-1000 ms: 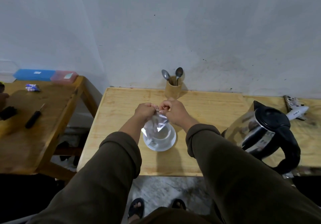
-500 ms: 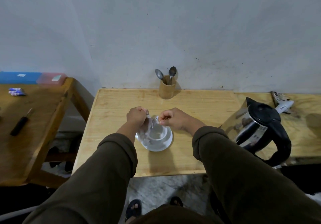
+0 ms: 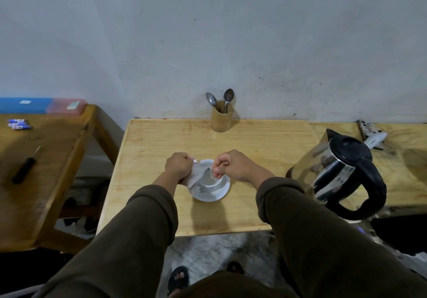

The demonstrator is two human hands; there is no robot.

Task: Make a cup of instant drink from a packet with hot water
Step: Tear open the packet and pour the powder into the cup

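Note:
A white cup point(image 3: 211, 179) stands on a white saucer point(image 3: 209, 194) in the middle of the light wooden table point(image 3: 254, 149). Over the cup my left hand point(image 3: 179, 167) grips the body of a silvery drink packet point(image 3: 195, 177), which hangs down at the cup's left rim. My right hand point(image 3: 227, 164) pinches a small torn-off strip of the packet point(image 3: 210, 171) above the cup's right side. The two hands are apart. A steel kettle point(image 3: 339, 172) with a black lid and handle stands to the right. What is inside the cup is not clear.
A bamboo holder point(image 3: 221, 118) with two spoons stands against the wall behind the cup. A white plug and cable point(image 3: 372, 137) lie behind the kettle. A darker side table point(image 3: 46, 159) on the left carries a screwdriver, batteries and flat boxes. Sandalled feet show below the table edge.
My hands were together at the packet's top; they have pulled apart. The right hand has come away to the right with a torn strip while the left keeps the packet.

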